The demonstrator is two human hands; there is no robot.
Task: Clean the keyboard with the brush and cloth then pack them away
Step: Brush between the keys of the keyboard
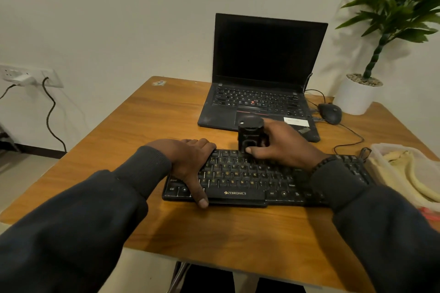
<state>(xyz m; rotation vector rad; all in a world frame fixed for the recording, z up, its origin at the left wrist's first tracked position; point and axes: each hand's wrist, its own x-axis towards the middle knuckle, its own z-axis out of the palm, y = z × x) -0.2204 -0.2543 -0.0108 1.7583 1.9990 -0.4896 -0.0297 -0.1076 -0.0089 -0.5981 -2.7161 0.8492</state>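
A black keyboard (pixel 240 181) lies across the wooden table in front of me. My left hand (pixel 190 162) presses flat on its left end, fingers over the far edge and thumb at the near edge. My right hand (pixel 283 145) grips a chunky black brush (pixel 250 133) that stands upright on the keyboard's top key rows. The bristles are hidden against the keys. A yellowish cloth (pixel 409 169) lies in a clear plastic container (pixel 381 150) at the right edge of the table.
An open black laptop (pixel 262 78) sits behind the keyboard, a wired mouse (pixel 331 113) to its right. A white pot with a green plant (pixel 357 95) stands at the back right corner. A wall socket with cables (pixel 28 76) is at far left.
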